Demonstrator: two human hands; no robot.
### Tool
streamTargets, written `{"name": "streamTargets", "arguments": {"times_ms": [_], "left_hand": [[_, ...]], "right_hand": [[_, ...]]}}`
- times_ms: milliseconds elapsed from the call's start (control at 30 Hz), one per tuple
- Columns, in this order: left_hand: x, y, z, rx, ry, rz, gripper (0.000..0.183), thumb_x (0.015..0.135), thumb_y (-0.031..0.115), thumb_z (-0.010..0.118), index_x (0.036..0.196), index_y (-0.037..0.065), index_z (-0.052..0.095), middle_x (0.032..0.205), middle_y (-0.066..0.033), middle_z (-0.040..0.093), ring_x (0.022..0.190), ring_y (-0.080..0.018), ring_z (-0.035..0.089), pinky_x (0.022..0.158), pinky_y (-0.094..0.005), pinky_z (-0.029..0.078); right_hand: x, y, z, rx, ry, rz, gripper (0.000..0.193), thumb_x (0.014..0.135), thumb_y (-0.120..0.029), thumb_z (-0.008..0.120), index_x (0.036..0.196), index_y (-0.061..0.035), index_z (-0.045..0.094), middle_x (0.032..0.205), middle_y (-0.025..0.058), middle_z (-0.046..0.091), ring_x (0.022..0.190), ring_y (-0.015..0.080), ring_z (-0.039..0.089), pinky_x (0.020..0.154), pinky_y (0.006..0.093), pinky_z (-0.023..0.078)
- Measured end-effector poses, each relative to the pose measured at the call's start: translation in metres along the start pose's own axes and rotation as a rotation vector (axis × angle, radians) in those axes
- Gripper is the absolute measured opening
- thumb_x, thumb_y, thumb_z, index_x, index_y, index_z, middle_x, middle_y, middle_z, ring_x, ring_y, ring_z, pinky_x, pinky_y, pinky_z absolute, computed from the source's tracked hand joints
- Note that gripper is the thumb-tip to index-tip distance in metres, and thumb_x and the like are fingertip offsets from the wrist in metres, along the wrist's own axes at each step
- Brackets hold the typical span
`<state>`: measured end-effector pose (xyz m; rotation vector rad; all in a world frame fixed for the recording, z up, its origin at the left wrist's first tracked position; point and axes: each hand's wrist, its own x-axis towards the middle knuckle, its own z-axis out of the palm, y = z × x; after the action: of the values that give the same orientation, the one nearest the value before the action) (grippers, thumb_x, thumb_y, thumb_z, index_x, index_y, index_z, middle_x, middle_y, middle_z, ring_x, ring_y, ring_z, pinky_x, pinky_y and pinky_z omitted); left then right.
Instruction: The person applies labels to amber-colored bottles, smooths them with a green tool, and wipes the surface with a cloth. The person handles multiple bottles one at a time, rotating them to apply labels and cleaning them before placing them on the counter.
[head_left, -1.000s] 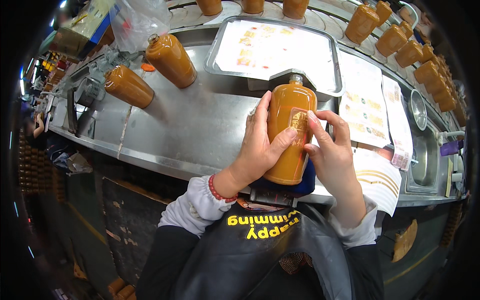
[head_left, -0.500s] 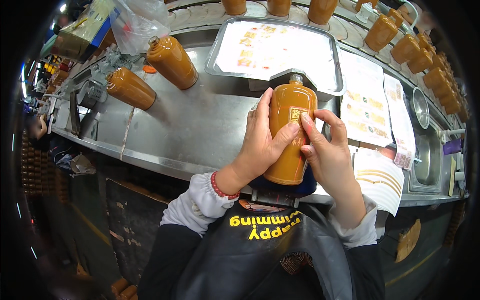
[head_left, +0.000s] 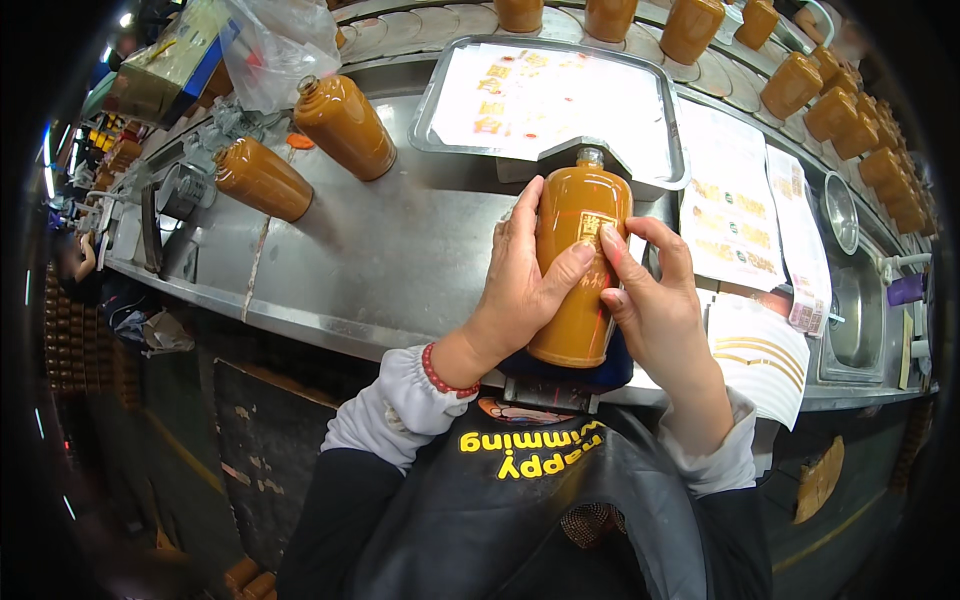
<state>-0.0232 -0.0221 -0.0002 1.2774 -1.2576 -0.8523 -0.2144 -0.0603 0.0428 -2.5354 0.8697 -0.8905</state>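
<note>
A glossy brown bottle [head_left: 572, 335] leans in front of me on a dark blue support, its bare glass-like neck pointing away. My left hand [head_left: 525, 275] wraps round its left side, thumb lying across the front. On the front is a gold and red decal [head_left: 592, 226], partly covered by fingers. The fingertips of my right hand [head_left: 655, 290] press at the decal's right edge, the other fingers bent. Beyond the bottle stands a metal tray [head_left: 430, 125] with a white sheet of gold and red decals [head_left: 500, 85].
Two brown bottles [head_left: 345, 125] [head_left: 262, 180] stand on the steel worktop [head_left: 370, 260] at left. More printed sheets [head_left: 730, 200] lie at right, near folded white paper [head_left: 755, 350], a sink [head_left: 855, 310] and a metal bowl [head_left: 838, 215]. Further bottles [head_left: 692, 28] ride a slatted conveyor [head_left: 400, 32] behind.
The bottles on the conveyor have shifted to the right. Both my hands and the held bottle stay almost in place.
</note>
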Motion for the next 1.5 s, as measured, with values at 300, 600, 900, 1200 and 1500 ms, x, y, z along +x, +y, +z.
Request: {"name": "streamTargets", "arguments": {"times_ms": [300,600,900,1200,1500], "left_hand": [[0.001,-0.003,0.002,0.019,0.022,0.066,0.084,0.097,0.043,0.063,0.15,-0.012,0.027,0.14,-0.0315,0.047,0.126,-0.0391,0.046,0.111,-0.0479,0.033],[0.001,0.003,0.002,0.055,0.006,0.062,0.089,0.097,0.048,0.063,0.151,-0.011,0.025,0.142,-0.0308,0.046,0.127,-0.0393,0.045,0.112,-0.0478,0.032],[0.008,-0.007,-0.029,0.251,-0.035,0.514,0.078,0.101,0.062,0.044,0.152,0.003,0.042,0.144,-0.0126,0.056,0.134,-0.034,0.041,0.119,-0.0474,0.022],[0.038,0.014,-0.042,0.696,-0.255,0.83,0.06,0.104,0.059,0.036,0.138,0.019,0.065,0.121,0.0027,0.07,0.117,-0.0219,0.05,0.118,-0.0468,0.016],[0.031,-0.002,-0.032,0.387,-0.038,0.569,0.07,0.108,0.052,0.036,0.148,-0.004,0.047,0.135,-0.0187,0.061,0.126,-0.0303,0.046,0.108,-0.0387,0.037]], "right_hand": [[-0.005,0.0,0.0,-0.024,0.016,-0.021,0.062,0.08,0.005,0.074,0.139,-0.0066,0.06,0.139,0.0189,0.051,0.126,0.0335,0.055,0.102,0.0412,0.05],[0.072,0.018,-0.04,0.23,-0.299,-0.108,0.018,0.095,-0.016,0.066,0.107,-0.0037,0.059,0.082,0.0135,0.067,0.07,0.032,0.068,0.063,0.0368,0.054],[0.02,-0.001,-0.029,0.157,-0.015,-0.281,0.02,0.082,-0.013,0.078,0.099,-0.0075,0.069,0.079,0.0025,0.058,0.072,0.0199,0.057,0.068,0.0351,0.041],[-0.009,0.015,-0.027,0.409,0.126,0.298,0.018,0.094,-0.015,0.066,0.102,0.0001,0.06,0.082,0.0033,0.064,0.071,0.009,0.058,0.064,0.0239,0.047],[0.055,0.014,-0.031,0.023,0.054,-0.257,0.02,0.082,-0.008,0.076,0.101,-0.007,0.068,0.081,0.0075,0.06,0.074,0.027,0.059,0.071,0.0352,0.045]]}}
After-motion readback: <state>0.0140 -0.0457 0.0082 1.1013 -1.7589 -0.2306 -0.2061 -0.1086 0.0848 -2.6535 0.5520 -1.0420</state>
